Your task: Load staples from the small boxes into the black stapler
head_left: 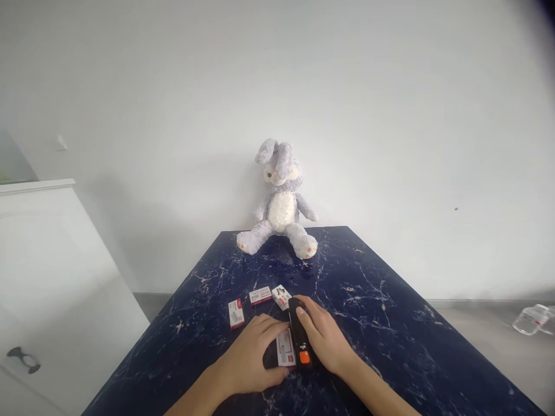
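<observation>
My right hand (323, 335) is wrapped along the right side of a black stapler (298, 330) with an orange part at its near end, thumb on top. Left of it and against it lies a white and red staple box (285, 348). My left hand (249, 358) spans that box lengthwise, fingers at its far end and thumb at its near end. Just beyond the hands are more small boxes: a tilted white box (281, 297) by the stapler's far end, a white and red box (261, 296) beside it, and another red-edged box (236, 314) farther left.
A grey plush rabbit (281, 211) sits at the far edge of the dark blue marbled table (390, 341), against the wall. To the left stands a white cabinet (56, 277) with a dark handle. Clear plastic bottles (531, 319) lie on the floor at right.
</observation>
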{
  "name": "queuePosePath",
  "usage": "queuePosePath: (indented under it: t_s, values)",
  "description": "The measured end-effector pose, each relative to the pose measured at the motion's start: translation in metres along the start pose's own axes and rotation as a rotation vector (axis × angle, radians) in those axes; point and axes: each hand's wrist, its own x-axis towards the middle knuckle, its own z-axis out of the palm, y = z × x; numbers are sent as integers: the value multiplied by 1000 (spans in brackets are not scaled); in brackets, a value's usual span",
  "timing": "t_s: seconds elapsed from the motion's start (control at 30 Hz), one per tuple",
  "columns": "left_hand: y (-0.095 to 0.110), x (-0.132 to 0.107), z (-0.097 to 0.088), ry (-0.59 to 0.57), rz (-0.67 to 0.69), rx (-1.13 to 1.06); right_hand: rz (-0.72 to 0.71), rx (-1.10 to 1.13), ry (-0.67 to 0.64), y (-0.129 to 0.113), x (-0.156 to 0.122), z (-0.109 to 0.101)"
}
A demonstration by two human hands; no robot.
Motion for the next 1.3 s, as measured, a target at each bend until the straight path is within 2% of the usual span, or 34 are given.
queuePosePath:
  t_s: [0.1, 0.2, 0.27, 0.33, 0.5, 0.7, 0.93, 1.07, 1.3]
  values:
    - [-18, 1, -1, 96, -20, 90, -2, 14, -15, -3, 0, 0]
    - [-39, 3, -1, 261, -177, 311, 19, 18, -17, -6, 0, 0]
    - [-45, 3, -1, 285, -243, 417, 30, 13, -20, -7, 0, 0]
    - [-41, 3, -1, 260, -234, 440, 30, 5, -26, -6, 0, 0]
    - [-22, -3, -2, 202, -151, 348, 27, -1, -34, -6, 0, 0]
    - [-30, -4, -11, 51, -95, 167, 32, 1, -37, -7, 0, -1]
    - [-22, -5, -14, 91, -120, 117, 53, -20, -51, -2, 1, -1]
    - [-15, -5, -19, 165, -87, 97, 38, -21, -56, -2, 0, -1]
    - [1, -10, -11, 193, 70, -202, 26, -22, -48, 0, 2, -1]
